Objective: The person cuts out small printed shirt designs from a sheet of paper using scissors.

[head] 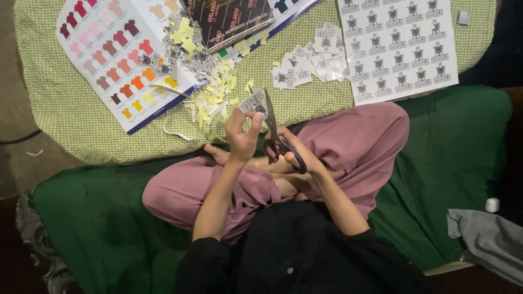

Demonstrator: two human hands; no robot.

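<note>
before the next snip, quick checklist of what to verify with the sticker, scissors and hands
1. Left hand pinches the small sticker piece at its lower edge: ok.
2. Right hand is through the handles of the scissors: ok.
3. Blades meet the sticker piece's right edge: ok, though the exact cut line is too small to tell.
4. Left fingertips clear of the blades: cannot tell, they sit very close.
5. Uncut sticker sheet lies flat within reach on the checked cloth: ok.
6. Finished cutouts kept apart from the yellow scraps: ok.
</note>
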